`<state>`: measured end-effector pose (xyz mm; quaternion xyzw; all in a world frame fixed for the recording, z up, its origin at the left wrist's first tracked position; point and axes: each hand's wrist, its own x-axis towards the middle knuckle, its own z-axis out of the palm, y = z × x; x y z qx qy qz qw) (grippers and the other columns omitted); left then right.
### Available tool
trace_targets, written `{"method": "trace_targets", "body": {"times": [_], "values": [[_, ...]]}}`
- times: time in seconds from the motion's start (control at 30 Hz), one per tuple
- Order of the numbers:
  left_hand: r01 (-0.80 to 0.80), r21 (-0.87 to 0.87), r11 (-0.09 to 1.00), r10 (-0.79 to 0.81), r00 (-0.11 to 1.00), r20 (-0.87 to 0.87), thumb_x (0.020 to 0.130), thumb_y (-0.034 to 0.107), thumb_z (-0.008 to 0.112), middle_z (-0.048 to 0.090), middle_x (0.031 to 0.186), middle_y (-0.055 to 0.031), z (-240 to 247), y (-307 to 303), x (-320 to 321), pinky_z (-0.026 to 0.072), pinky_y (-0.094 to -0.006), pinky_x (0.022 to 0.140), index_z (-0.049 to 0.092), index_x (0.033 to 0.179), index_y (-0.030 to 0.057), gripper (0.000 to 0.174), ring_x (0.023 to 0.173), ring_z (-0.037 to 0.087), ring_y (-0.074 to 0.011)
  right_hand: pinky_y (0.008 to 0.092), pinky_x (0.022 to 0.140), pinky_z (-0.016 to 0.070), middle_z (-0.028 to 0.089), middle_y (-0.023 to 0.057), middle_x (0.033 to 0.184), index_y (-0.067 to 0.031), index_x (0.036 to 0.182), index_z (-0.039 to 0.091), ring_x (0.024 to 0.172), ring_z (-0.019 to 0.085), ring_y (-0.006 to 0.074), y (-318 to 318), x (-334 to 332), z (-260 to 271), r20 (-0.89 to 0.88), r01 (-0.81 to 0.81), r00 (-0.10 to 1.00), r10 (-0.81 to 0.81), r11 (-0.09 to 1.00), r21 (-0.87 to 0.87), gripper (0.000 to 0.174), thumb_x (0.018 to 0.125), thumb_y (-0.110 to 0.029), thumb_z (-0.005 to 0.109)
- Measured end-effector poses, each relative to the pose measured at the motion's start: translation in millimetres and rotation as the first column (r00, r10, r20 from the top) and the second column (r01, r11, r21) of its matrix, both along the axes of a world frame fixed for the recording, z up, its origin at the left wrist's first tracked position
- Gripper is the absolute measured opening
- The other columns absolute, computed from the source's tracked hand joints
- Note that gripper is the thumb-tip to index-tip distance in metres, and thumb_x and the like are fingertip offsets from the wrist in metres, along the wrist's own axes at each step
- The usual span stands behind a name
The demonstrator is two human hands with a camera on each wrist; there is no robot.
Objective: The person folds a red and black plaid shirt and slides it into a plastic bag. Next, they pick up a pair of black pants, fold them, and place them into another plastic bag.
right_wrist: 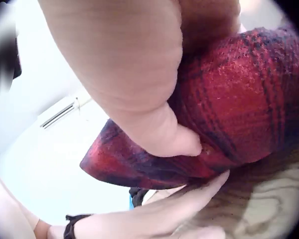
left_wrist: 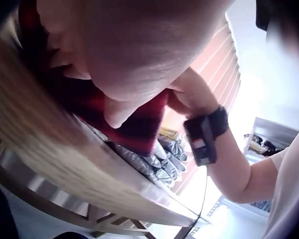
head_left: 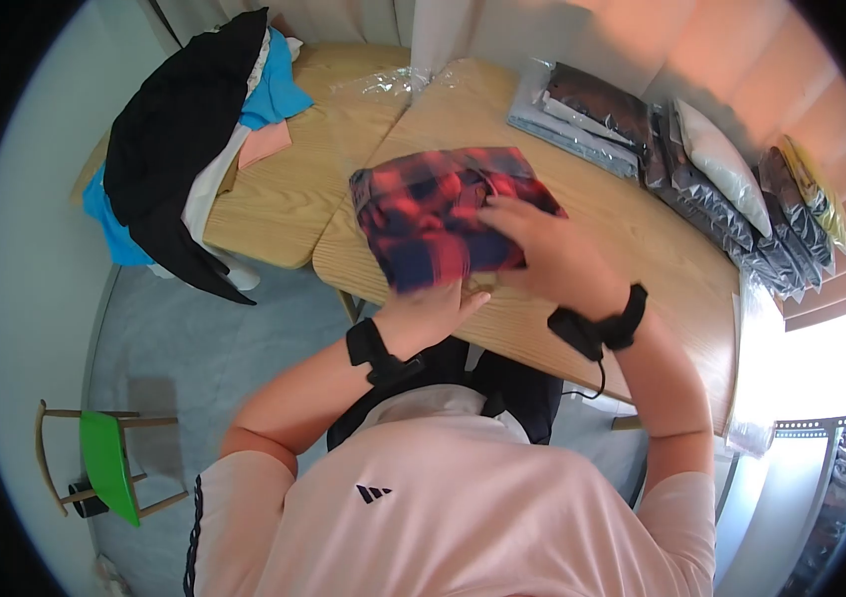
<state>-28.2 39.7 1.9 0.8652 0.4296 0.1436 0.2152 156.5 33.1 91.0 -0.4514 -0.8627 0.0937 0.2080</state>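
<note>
A folded red and navy plaid garment (head_left: 443, 214) lies across the near part of the wooden table. At its near edge is my left hand (head_left: 430, 316), palm side up, with the fingers hidden under the cloth and the thumb out to the side. My right hand (head_left: 552, 249) rests on top at the right side of the garment. In the right wrist view, the right thumb touches the plaid cloth (right_wrist: 239, 99), while a straight finger of the left hand (right_wrist: 164, 214) reaches under its lower edge.
Black (head_left: 179, 139), blue and white clothes are heaped on the table's left part. Plastic-wrapped garments (head_left: 711, 189) line the back right edge, with clear film (head_left: 383, 83) at the back. A green-seated chair (head_left: 109, 466) stands on the floor at the left.
</note>
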Motion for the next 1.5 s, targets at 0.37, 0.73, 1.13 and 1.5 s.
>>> {"method": "trace_targets", "body": {"times": [0.37, 0.73, 1.13, 1.5], "values": [[0.014, -0.340, 0.940, 0.107, 0.936, 0.334, 0.085, 0.039, 0.059, 0.052, 0.125, -0.0138, -26, -5, 1, 0.0416, -0.0374, 0.094, 0.050, 0.125, 0.0069, 0.052, 0.114, 0.051, -0.0262, 0.0369, 0.083, 0.0527, 0.040, 0.0207, 0.135, -0.0155, 0.130, 0.047, 0.121, 0.046, 0.0375, 0, -36, -59, 0.353, 0.108, 0.916, -0.189, 0.966, 0.237, 0.063, 0.070, -0.001, 0.062], [-0.112, 0.305, 0.946, 0.118, 0.993, -0.002, 0.082, 0.050, 0.054, 0.045, 0.126, -0.0289, -21, 2, 1, 0.0299, -0.0511, 0.100, 0.043, 0.126, -0.0102, 0.075, 0.119, 0.042, -0.0408, 0.0463, 0.096, 0.0426, 0.033, 0.0225, 0.140, -0.0130, 0.133, 0.044, 0.129, 0.035, 0.0421, 74, -49, -74, 0.266, 0.125, 0.949, -0.167, 0.978, 0.168, 0.063, 0.074, 0.002, 0.058], [-0.107, 0.300, 0.948, 0.134, 0.988, -0.073, 0.082, 0.052, 0.053, 0.033, 0.139, -0.0304, -23, 0, 1, 0.0220, -0.0557, 0.105, 0.037, 0.133, -0.0086, 0.081, 0.130, 0.030, -0.0444, 0.0573, 0.102, 0.0330, 0.022, 0.0203, 0.147, -0.0195, 0.140, 0.036, 0.136, 0.023, 0.0402, 164, -75, -75, 0.338, 0.206, 0.915, -0.219, 0.976, 0.076, 0.063, 0.082, -0.002, 0.053], [-0.107, 0.299, 0.948, 0.128, 0.990, -0.052, 0.082, 0.052, 0.054, 0.033, 0.138, -0.0306, -25, 0, 0, 0.0255, -0.0602, 0.101, 0.038, 0.132, -0.0078, 0.080, 0.128, 0.032, -0.0442, 0.0564, 0.106, 0.0281, 0.015, 0.0138, 0.152, -0.0253, 0.142, 0.033, 0.140, 0.017, 0.0352, 214, -78, -71, 0.380, 0.245, 0.900, -0.214, 0.969, -0.036, 0.065, 0.084, -0.004, 0.052]]}}
